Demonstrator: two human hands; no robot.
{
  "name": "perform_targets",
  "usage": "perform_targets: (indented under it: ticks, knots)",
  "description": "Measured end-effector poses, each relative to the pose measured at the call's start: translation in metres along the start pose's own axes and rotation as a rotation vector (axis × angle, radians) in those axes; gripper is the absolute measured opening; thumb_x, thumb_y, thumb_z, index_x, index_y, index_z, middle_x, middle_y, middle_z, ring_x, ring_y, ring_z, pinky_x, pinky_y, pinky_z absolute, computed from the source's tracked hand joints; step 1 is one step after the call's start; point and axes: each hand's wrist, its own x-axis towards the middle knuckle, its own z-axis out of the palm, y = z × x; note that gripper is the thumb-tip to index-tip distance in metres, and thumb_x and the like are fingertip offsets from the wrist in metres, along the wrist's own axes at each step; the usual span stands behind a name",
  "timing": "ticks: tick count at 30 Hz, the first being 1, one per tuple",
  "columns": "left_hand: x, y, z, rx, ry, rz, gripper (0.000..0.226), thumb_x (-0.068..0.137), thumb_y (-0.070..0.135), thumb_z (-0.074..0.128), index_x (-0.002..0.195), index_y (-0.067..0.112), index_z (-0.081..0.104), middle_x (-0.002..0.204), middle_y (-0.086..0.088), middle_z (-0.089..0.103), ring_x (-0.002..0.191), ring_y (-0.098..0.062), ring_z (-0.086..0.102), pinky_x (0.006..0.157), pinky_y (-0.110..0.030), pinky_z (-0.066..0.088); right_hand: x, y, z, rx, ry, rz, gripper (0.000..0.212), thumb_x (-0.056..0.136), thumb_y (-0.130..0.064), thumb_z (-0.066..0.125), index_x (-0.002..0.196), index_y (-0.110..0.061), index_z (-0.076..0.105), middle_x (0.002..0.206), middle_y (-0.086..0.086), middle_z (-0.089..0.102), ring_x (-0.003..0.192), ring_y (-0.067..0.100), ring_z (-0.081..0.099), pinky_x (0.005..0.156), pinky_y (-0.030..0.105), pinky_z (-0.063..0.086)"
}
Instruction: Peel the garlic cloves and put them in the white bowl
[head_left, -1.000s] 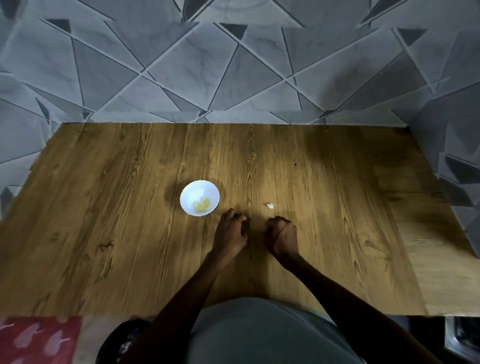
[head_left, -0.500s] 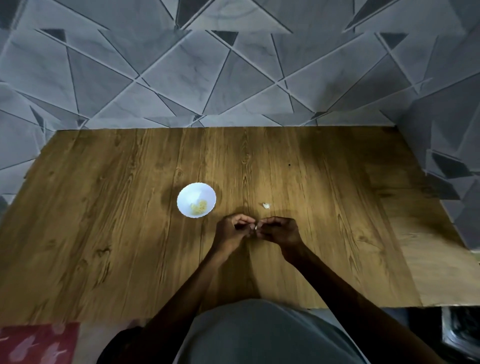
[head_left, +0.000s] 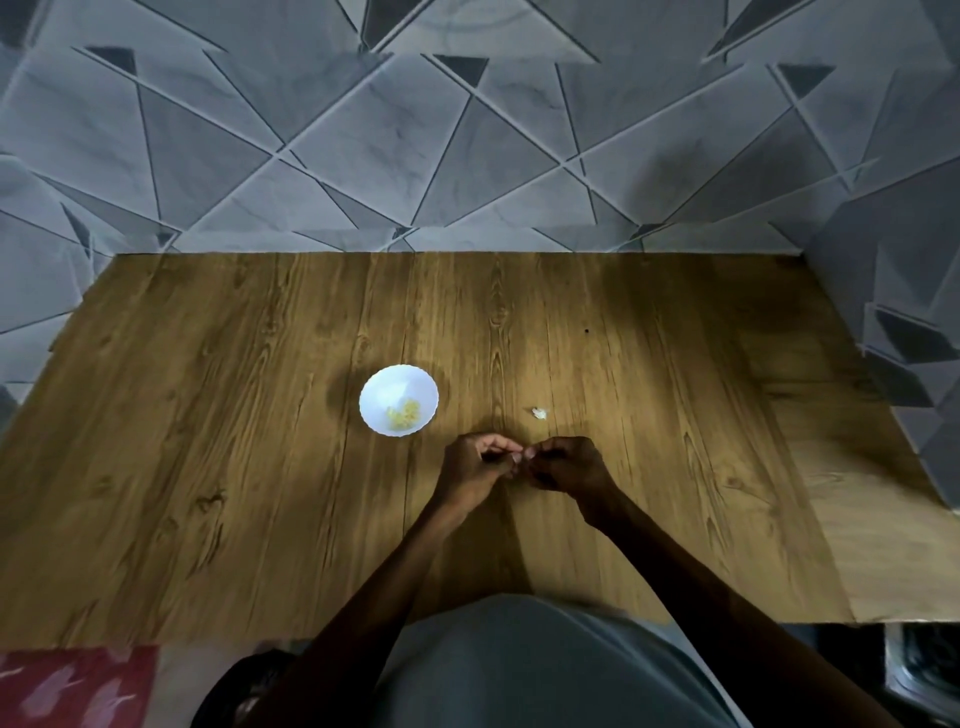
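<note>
garlic clove (head_left: 520, 456): tiny pale bit pinched where both sets of fingertips meet, mostly hidden, held over the counter (head_left: 208, 441) near the white bowl (head_left: 382, 384), on its near-right side. Bowl holds a small heap of yellowish peeled cloves (head_left: 402, 414)

Risks, my read:
- clove is small and probably slick once the skin lifts; too much nail pressure could pop it out of the pinch onto the counter
- skin may tear off in flakes, stick to the fingers and ride into the bowl with the clove
- white scrap (head_left: 540, 413) lies on the counter just beyond the right hand; can't tell peel from clove, so it could get mixed up

Pose: left hand (head_left: 470, 467) and right hand (head_left: 566, 465) both curled, fingertips touching at the clove, both gripping it. Forearms converge from the near edge. Dim light, finer finger detail not readable
</note>
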Motion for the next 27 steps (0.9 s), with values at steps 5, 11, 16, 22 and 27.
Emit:
perform_targets:
  ticks: [5, 11, 16, 22, 27]
  knots:
    - [0.007, -0.012, -0.003, 0.25, -0.038, -0.014, 0.02, 0.084, 0.007, 0.071, 0.103, 0.015, 0.07, 0.102, 0.004, 0.07, 0.095, -0.006, 0.063, 0.076, -0.004, 0.043, 0.01, 0.012, -0.002, -0.567, 0.118, -0.32, 0.004, 0.088, -0.015, 0.071, 0.088, -0.011, 0.072, 0.081, 0.002, 0.071, 0.068, 0.011, 0.068, 0.061, 0.027, 0.057]
    - [0.009, -0.024, -0.006, 0.38, -0.017, 0.038, 0.033, 0.079, 0.006, 0.076, 0.109, 0.013, 0.066, 0.103, 0.002, 0.068, 0.089, -0.007, 0.063, 0.073, -0.011, 0.047, 0.011, 0.018, 0.0, -0.921, 0.112, -0.436, 0.009, 0.096, -0.017, 0.059, 0.101, -0.011, 0.065, 0.091, 0.002, 0.066, 0.077, 0.012, 0.063, 0.069, 0.027, 0.055]
    - [0.013, -0.027, -0.006, 0.403, -0.032, 0.017, 0.034, 0.079, 0.01, 0.076, 0.112, 0.013, 0.067, 0.104, 0.001, 0.068, 0.092, -0.01, 0.063, 0.078, -0.022, 0.053, 0.015, 0.024, 0.001, -1.009, 0.108, -0.473, 0.015, 0.097, -0.02, 0.058, 0.106, -0.01, 0.065, 0.096, 0.003, 0.066, 0.081, 0.015, 0.063, 0.071, 0.028, 0.054]
    - [0.013, -0.016, -0.007, 0.313, -0.089, 0.006, 0.025, 0.086, 0.019, 0.073, 0.11, 0.017, 0.069, 0.106, 0.005, 0.07, 0.096, -0.006, 0.062, 0.078, -0.011, 0.045, 0.018, 0.014, -0.005, -0.717, 0.106, -0.398, 0.008, 0.093, -0.014, 0.066, 0.088, -0.013, 0.072, 0.083, 0.001, 0.07, 0.067, 0.008, 0.065, 0.058, 0.022, 0.053]
    - [0.009, -0.004, -0.003, 0.203, -0.035, 0.011, 0.014, 0.089, 0.015, 0.068, 0.101, 0.016, 0.073, 0.101, 0.006, 0.072, 0.096, -0.005, 0.063, 0.084, -0.019, 0.049, 0.003, -0.003, 0.0, -0.383, 0.11, -0.311, 0.014, 0.091, -0.01, 0.068, 0.082, -0.02, 0.07, 0.075, -0.001, 0.072, 0.064, 0.009, 0.071, 0.059, 0.022, 0.058]
